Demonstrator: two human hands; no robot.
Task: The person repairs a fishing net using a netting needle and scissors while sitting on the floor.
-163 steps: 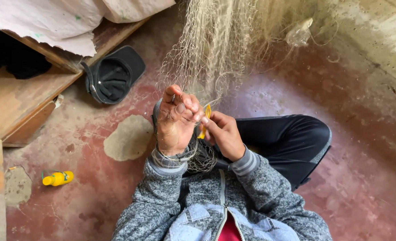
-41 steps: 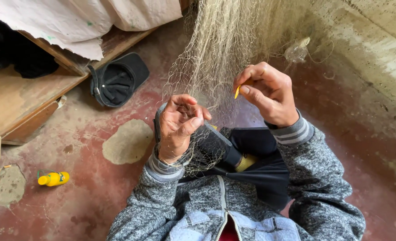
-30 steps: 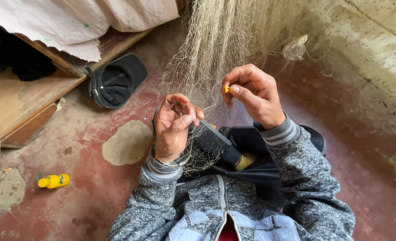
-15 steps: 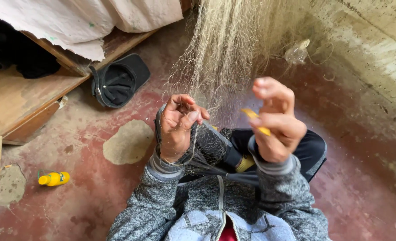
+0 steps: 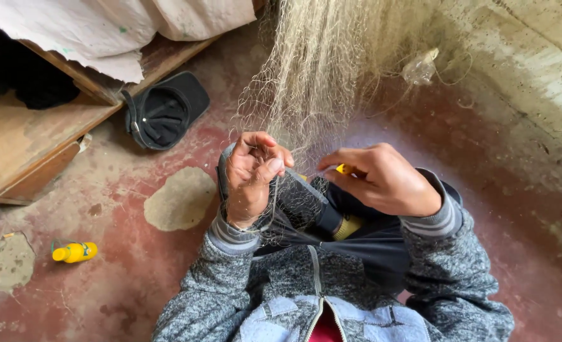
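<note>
Both hands work the pale net (image 5: 319,69): left hand (image 5: 252,177) pinches mesh, right hand (image 5: 382,180) grips a yellow needle (image 5: 344,169).

Just one view here, a head cam looking pretty much straight down from the wearer's head, close over both hands mid-frame. Their grey sleeves (image 5: 433,272) come up from the bottom edge, red floor (image 5: 135,278) fills the lower left, and a concrete wall (image 5: 521,69) runs across the upper right.

One net (image 5: 322,69), one yellow needle (image 5: 344,169), two hands, one black cap (image 5: 164,111), one yellow bottle (image 5: 74,252) at eight o'clock.
</note>
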